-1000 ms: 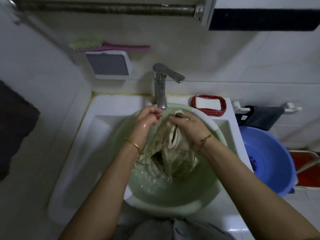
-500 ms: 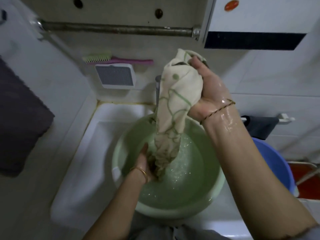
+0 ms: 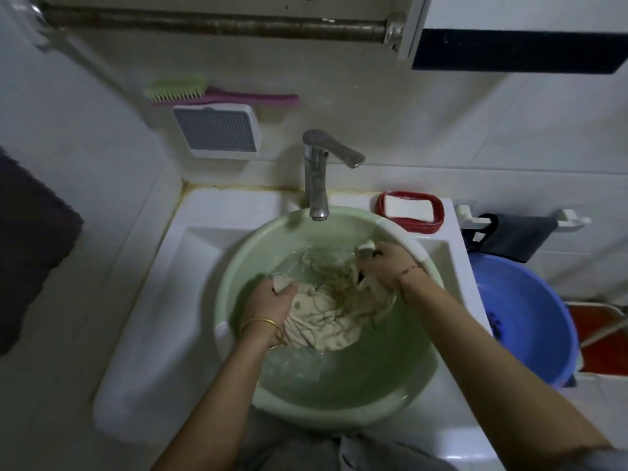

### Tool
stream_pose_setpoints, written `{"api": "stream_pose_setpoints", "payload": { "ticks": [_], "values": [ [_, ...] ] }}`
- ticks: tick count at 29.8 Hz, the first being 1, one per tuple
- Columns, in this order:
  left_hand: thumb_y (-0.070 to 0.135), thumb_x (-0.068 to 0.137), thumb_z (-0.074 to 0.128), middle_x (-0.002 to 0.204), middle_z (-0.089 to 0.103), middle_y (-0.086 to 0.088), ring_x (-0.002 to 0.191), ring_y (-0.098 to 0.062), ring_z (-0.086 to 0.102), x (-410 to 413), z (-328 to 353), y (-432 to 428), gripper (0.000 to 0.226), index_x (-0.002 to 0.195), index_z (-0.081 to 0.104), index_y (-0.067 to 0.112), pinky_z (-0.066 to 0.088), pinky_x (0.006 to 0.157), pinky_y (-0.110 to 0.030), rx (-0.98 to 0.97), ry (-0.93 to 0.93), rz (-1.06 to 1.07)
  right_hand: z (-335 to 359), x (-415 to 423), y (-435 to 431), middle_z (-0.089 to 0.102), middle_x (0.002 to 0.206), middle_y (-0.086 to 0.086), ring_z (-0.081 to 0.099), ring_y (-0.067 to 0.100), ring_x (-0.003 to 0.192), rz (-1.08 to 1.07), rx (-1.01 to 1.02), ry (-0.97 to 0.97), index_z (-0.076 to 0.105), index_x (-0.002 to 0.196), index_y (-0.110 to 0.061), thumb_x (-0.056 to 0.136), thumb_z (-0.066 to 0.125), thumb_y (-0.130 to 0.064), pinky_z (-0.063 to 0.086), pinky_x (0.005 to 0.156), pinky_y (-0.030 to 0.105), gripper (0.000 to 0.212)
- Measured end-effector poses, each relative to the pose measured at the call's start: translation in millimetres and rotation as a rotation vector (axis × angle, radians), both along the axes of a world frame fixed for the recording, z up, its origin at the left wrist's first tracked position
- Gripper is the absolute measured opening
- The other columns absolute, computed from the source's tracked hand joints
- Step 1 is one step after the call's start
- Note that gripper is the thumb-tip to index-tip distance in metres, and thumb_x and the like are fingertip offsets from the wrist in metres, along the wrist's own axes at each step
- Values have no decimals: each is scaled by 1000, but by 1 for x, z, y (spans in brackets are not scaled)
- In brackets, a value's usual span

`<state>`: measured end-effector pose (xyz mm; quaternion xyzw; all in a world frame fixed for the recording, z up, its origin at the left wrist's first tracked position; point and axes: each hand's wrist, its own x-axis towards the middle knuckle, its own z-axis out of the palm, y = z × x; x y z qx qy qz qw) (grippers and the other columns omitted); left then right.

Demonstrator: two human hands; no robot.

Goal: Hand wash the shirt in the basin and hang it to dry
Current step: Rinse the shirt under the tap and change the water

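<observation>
White-tiled bathroom walls close in a white ceramic sink (image 3: pixel 159 300), and a pale green round plastic basin (image 3: pixel 339 418) sits in it, holding water. The cream shirt with thin green line pattern (image 3: pixel 326 314) lies in that water, bunched and partly submerged, in the middle of the basin.

Its long axis runs from near left to far right, and a hand has each end. The left hand (image 3: pixel 268 302) curls its fingers round a wad of cloth at the near-left end. The right hand (image 3: pixel 387 263) clenches a fold at the far-right end, close to the basin's rim. Neither is nearer; the cloth stretches between them, so rubbing or wringing probably means bringing the two fists together.

A chrome tap (image 3: pixel 316 178) stands over the far rim, not running. To its right is a red soap dish with a white bar (image 3: pixel 409 210), farther right a blue plastic tub (image 3: pixel 523 317). A green-bristled brush with pink handle (image 3: pixel 221 95) and a rusty metal rail (image 3: pixel 221 25) sit on the far wall.

No readable writing shows anywhere.
</observation>
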<state>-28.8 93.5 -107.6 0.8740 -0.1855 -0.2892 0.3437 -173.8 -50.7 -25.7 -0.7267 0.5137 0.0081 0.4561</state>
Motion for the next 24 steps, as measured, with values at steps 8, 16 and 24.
{"api": "stream_pose_setpoints", "payload": {
  "ticks": [8,16,24],
  "values": [
    [56,90,44,154,-6,-17,135,-42,17,-18,-15,-10,75,148,3,31,31,106,-48,544,-366,-567,-89,15,16,-1,157,5,24,43,131,448,-327,560,13,146,-31,91,47,-54,36,100,56,68],
    [44,88,50,140,43,-9,131,-33,38,-14,-70,-15,46,131,43,29,32,109,-47,554,-276,-570,-133,23,33,-5,157,11,39,43,125,627,-426,580,11,148,-32,97,33,-7,50,84,43,61],
    [37,93,47,71,71,-13,79,-28,63,1,-25,-39,39,85,67,5,49,66,-30,-366,966,601,-81,37,48,63,98,4,60,20,85,53,-144,-66,60,91,-23,84,60,-48,48,75,28,26]
  ]
}}
